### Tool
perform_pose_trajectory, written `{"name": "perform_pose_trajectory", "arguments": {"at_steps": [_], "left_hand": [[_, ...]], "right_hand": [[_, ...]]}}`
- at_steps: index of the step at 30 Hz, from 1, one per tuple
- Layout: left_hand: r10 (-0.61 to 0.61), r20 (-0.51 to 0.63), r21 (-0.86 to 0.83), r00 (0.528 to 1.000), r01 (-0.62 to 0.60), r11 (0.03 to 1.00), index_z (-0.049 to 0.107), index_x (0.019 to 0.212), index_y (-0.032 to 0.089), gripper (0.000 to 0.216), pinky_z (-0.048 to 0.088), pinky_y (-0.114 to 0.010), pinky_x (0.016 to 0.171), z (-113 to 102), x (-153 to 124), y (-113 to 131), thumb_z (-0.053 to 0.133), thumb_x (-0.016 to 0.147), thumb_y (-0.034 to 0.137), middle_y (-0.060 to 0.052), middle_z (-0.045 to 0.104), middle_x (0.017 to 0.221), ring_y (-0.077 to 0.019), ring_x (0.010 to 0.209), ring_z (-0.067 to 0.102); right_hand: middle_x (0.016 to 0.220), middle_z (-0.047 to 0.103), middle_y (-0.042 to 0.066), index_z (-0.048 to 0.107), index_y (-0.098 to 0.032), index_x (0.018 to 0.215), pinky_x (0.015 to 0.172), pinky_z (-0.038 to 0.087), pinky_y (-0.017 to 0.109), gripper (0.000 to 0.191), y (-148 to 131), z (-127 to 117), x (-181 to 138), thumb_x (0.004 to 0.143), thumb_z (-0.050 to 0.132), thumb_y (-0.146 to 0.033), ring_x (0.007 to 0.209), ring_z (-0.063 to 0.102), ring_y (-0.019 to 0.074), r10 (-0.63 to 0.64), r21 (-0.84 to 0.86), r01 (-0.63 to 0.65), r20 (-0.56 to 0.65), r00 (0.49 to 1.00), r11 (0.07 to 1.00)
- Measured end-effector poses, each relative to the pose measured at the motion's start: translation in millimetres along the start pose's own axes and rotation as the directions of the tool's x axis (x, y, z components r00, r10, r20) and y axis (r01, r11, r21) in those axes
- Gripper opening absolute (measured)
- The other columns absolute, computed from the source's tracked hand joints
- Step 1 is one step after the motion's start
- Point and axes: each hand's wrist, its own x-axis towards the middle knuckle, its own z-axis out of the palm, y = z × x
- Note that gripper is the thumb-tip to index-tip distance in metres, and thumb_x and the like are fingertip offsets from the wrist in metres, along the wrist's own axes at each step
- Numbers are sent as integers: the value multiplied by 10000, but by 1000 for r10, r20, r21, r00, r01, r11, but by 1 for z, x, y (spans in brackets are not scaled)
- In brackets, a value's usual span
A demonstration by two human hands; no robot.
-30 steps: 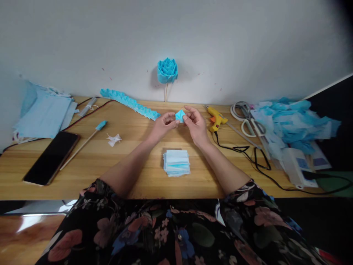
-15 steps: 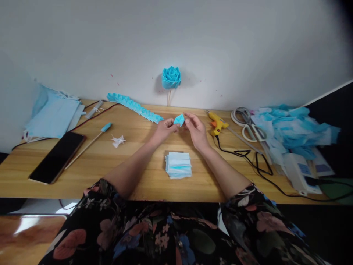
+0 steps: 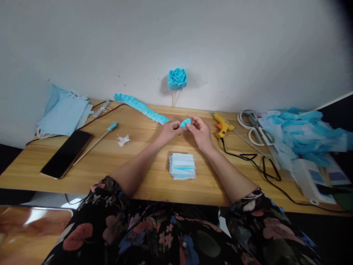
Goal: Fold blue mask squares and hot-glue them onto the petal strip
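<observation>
Between my two hands is a small folded piece of blue mask fabric (image 3: 186, 123), pointed at its top. My left hand (image 3: 171, 129) pinches its left edge, and my right hand (image 3: 200, 131) grips its right side with thumb and fingers. A row of folded blue petals (image 3: 140, 106) stretches from the back left to just behind my left hand. Nearer to me, below my hands, lies a stack of cut pale-blue squares (image 3: 182, 166). A blue fabric rose (image 3: 177, 78) on a thin stick stands at the wall.
A phone (image 3: 67, 154), a blue-tipped stick (image 3: 95, 144), a white scrap (image 3: 123, 140) and face masks (image 3: 64, 114) lie left. To the right are a yellow glue gun (image 3: 223, 125) with its cord, scissors (image 3: 257, 129), and a heap of blue fabric (image 3: 303, 134).
The folded piece has turned in my fingers, and my right thumb now lies over its front. The whole view has shifted slightly, with things on the table appearing farther right.
</observation>
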Motion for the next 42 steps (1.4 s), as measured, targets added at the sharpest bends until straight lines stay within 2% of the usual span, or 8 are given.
{"name": "perform_pose_trajectory", "arguments": {"at_steps": [5,9,13,21,26,30,39,42], "left_hand": [[-11,3,-15,1000,11,1000,520,601,181,276,287,-256,579,1,1,-1,649,792,332,46,484,564,-96,568,401],[-5,1,-64,1000,5,998,541,633,177,251,335,-249,609,-1,0,-1,653,793,335,38,523,597,-97,592,452],[-14,-18,-99,1000,12,995,550,659,178,276,367,-246,611,-4,1,-2,680,787,385,31,547,605,-97,588,475],[-5,-12,-123,1000,4,992,558,650,173,365,394,-238,604,-4,1,1,738,751,473,33,555,589,-90,580,481],[-13,-21,-197,1000,8,980,639,769,172,363,420,-248,611,-4,-2,8,745,734,517,37,557,591,-97,579,494],[-27,-24,-175,999,23,984,607,695,175,409,419,-245,604,-3,-3,10,762,713,554,30,563,587,-96,582,494],[-22,-35,-138,999,17,990,553,644,181,349,424,-246,616,-2,-1,6,706,756,475,24,566,585,-98,585,497],[-18,-37,-126,999,13,992,556,639,181,346,418,-244,619,-2,-2,6,708,743,474,27,557,583,-97,586,490]], "right_hand": [[833,691,-17,681,-228,1101,764,537,301,419,0,0,1,745,776,-429,750,618,136,-5,34,6,-27,1000,999],[850,691,-5,694,-234,1105,699,545,293,445,-2,-2,1,799,713,-557,720,610,139,24,35,-22,-62,998,999],[909,691,16,677,-239,1146,690,551,295,518,-3,-4,0,813,668,-636,792,629,161,54,75,-51,-30,998,996],[879,665,-2,634,-241,1222,843,514,324,519,-2,-2,0,771,759,-465,837,623,161,0,-10,0,12,1000,1000],[863,656,-7,631,-234,1206,808,511,312,491,-1,-4,2,770,759,-419,824,606,156,-24,4,24,-38,999,1000],[827,621,-21,625,-230,1220,773,497,296,495,0,-5,3,771,760,-390,783,585,140,-41,3,41,-35,999,999],[936,661,27,644,-240,1242,760,522,319,469,-6,-4,-2,869,638,-523,813,615,166,12,5,-12,-9,1000,1000],[992,690,41,643,-233,1229,811,531,329,499,-6,-3,-2,829,683,-528,883,640,182,19,4,-19,-12,1000,1000]]}}
